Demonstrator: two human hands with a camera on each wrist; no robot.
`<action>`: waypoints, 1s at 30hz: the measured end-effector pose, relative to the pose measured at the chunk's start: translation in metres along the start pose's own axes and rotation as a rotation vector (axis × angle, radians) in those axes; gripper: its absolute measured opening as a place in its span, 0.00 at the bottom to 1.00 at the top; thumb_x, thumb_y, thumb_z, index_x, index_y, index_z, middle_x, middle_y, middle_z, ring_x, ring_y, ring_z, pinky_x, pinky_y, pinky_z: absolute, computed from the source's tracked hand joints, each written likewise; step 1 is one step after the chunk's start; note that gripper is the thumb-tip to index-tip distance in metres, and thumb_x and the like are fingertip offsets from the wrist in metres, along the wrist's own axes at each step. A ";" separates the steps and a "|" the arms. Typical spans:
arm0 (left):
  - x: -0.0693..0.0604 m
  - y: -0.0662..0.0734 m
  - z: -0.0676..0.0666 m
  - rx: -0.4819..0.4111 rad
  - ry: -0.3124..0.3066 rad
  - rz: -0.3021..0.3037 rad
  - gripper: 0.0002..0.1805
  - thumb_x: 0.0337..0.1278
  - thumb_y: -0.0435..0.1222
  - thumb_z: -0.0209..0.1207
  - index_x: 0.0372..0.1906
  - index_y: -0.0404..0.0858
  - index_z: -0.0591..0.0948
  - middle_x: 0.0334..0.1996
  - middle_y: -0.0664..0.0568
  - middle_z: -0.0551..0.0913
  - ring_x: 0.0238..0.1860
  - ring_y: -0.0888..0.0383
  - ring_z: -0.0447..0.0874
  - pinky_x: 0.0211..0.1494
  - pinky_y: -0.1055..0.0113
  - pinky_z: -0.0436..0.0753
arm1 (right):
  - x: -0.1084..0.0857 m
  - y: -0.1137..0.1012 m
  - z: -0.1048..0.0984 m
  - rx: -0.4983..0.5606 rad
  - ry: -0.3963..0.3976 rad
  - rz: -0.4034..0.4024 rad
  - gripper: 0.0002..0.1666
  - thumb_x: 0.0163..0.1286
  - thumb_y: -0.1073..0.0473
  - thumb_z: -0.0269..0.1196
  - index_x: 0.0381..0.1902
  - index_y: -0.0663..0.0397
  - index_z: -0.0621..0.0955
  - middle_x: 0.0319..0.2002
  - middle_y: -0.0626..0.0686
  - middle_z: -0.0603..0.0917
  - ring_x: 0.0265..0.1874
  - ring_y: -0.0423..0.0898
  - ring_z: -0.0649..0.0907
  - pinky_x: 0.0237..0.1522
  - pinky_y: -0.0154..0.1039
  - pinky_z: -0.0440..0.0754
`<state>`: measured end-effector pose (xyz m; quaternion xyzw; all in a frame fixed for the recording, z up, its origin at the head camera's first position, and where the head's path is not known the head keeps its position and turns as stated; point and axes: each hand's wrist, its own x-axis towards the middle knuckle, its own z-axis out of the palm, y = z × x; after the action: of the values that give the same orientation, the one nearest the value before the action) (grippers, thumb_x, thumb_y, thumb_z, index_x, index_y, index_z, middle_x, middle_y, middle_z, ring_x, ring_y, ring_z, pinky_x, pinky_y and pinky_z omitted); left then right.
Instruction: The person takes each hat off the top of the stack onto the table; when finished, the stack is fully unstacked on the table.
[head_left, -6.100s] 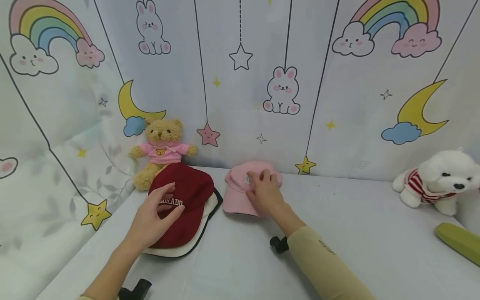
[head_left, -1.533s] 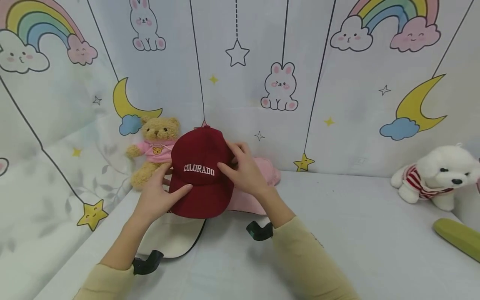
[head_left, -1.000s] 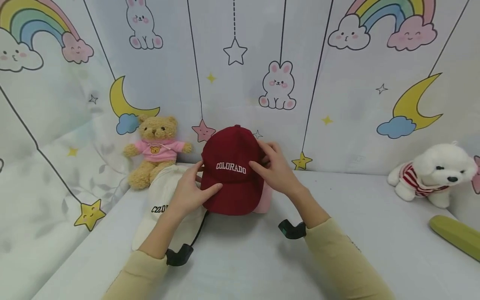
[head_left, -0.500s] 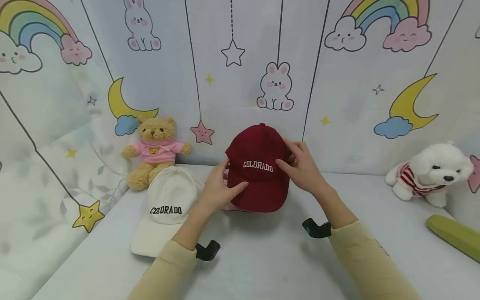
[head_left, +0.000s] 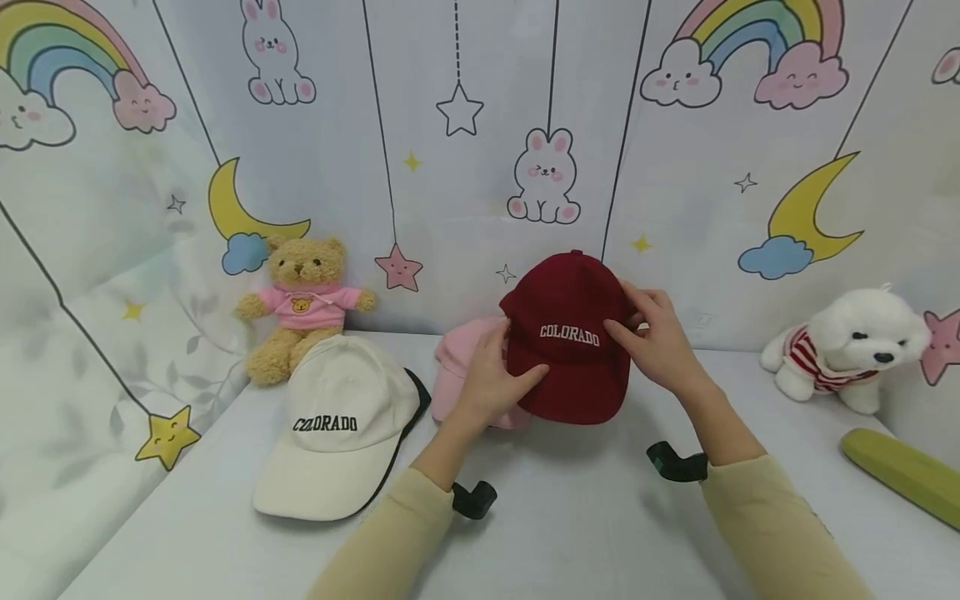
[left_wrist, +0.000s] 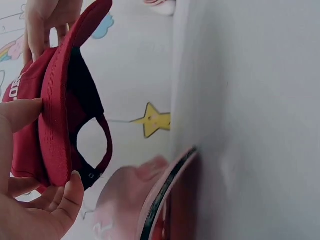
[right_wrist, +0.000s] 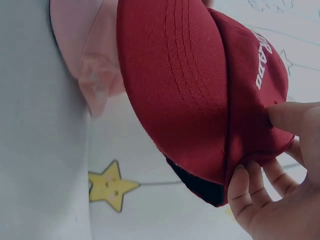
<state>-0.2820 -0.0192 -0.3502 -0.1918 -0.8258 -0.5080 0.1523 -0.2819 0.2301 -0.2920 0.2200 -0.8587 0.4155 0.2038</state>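
A dark red baseball cap [head_left: 570, 333] lettered COLORADO is held up off the table between both hands, its brim toward me. My left hand [head_left: 491, 379] grips its left side, the thumb on the front by the brim; the left wrist view shows the fingers curled at the brim's edge. On the opposite side my right hand [head_left: 660, 342] pinches the crown's edge, thumb outside and fingers underneath, as the right wrist view [right_wrist: 280, 165] shows. Behind the left hand sits a pink cap [head_left: 453, 367], partly hidden. A white COLORADO cap [head_left: 337, 425] lies at left over something black-edged.
A teddy bear [head_left: 303, 300] in a pink hoodie sits behind the white cap. At right are a white plush dog [head_left: 847, 350] and a green long object [head_left: 900, 471]. A printed curtain [head_left: 465, 208] hangs behind the white table [head_left: 540, 525].
Both hands have lifted the red cap off the white one and carried it rightward, past the pink cap. The white cap is now uncovered, and the pink one shows again at left.
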 end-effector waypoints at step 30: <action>-0.009 -0.010 0.063 0.178 -0.198 -0.121 0.47 0.57 0.47 0.69 0.72 0.24 0.63 0.67 0.33 0.70 0.68 0.43 0.70 0.69 0.53 0.70 | -0.039 0.068 0.002 -0.110 -0.039 0.213 0.35 0.77 0.63 0.57 0.76 0.70 0.60 0.58 0.72 0.65 0.45 0.60 0.77 0.41 0.46 0.81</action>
<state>-0.2821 0.0315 -0.3896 -0.1767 -0.8887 -0.4195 0.0557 -0.2878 0.2749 -0.3563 0.1242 -0.9026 0.3826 0.1534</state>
